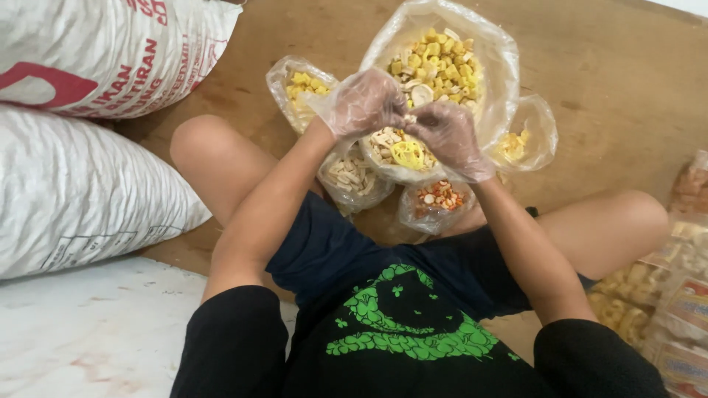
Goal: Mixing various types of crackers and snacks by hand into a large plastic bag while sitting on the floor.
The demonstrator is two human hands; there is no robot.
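Gloved left hand (363,103) and right hand (450,138) pinching together over pale-cracker bag (391,151), fingertips overlapping, pinched item unreadable, packets at 3 o'clock (675,295) being cropped.

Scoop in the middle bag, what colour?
Yellow scoop, latticed; shows in the head view.

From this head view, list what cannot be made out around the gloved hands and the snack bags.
- What the left hand and right hand pinch between them: their fingers cover it.
- The bag of pale pieces under the hands: the hands hide its top.
- The small bag of yellow pieces: half behind the large bag of yellow snacks.
- The sealed packets: cut off by the right edge.
- The white sacks: cut off by the left edge.
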